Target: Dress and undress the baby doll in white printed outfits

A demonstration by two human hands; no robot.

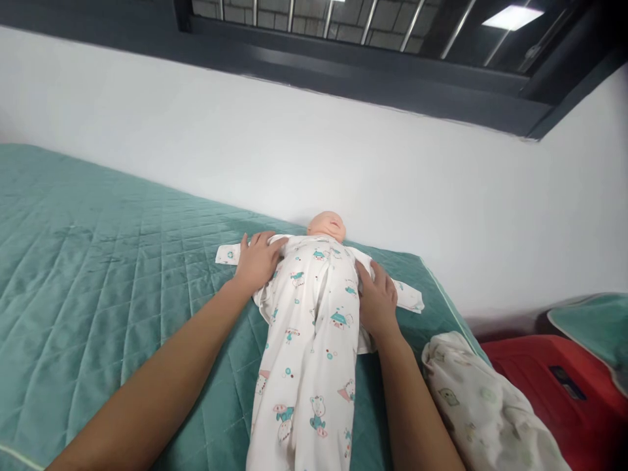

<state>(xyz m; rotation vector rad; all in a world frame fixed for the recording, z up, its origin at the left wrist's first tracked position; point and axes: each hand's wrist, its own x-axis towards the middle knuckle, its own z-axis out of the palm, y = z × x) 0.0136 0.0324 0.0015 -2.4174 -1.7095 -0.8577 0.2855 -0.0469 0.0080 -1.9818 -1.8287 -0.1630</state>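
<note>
A baby doll (328,226) lies on its back on a green quilted cover (147,261), its head toward the wall. It wears a white top whose sleeves (409,297) stretch out to both sides. White printed pants (314,327) with cartoon animals and teal figures run from its chest toward me. My left hand (259,260) rests by the doll's shoulder and sleeve, fingers apart, thumb against the cloth. On the other side, my right hand (377,297) touches the clothing's edge with its fingers apart and slightly bent. The doll's hands are hidden in the sleeves.
A crumpled white printed cloth (481,399) lies at the cover's right edge. Beyond it stands a red plastic object (544,379) with green fabric (593,327) behind. A white wall (275,144) and a dark-framed barred window (343,59) close off the far side.
</note>
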